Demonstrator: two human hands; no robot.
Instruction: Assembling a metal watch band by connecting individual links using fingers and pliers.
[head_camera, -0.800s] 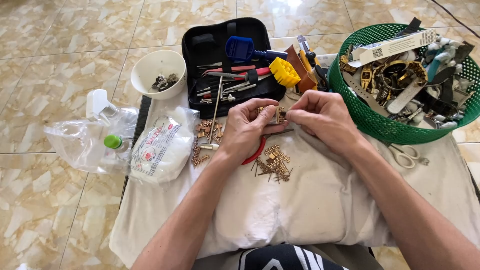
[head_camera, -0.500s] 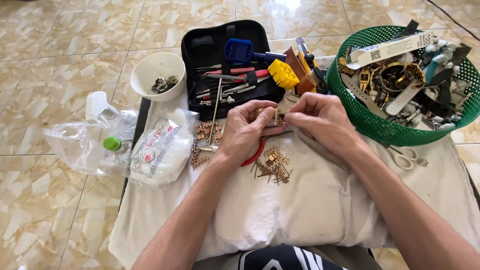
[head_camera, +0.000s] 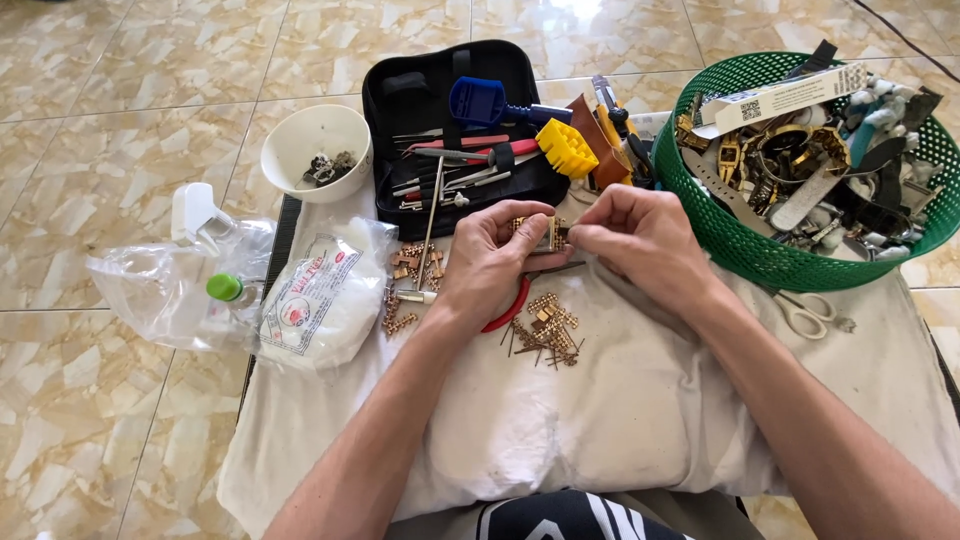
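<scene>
Currently, the left hand (head_camera: 492, 262) and right hand (head_camera: 640, 238) both pinch a gold watch-band segment (head_camera: 538, 232) between them, above the white cloth (head_camera: 640, 420) and just in front of the black tool case (head_camera: 420, 100). Compared with earlier frames, the hands remain together; the segment sits slightly more exposed.

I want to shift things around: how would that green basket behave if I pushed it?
The green basket is heaped with watches and straps, so it probably feels heavy and slides grudgingly on the cloth. Its mesh wall may flex. Pieces overhanging the rim, like the long white box, could slip off.
</scene>
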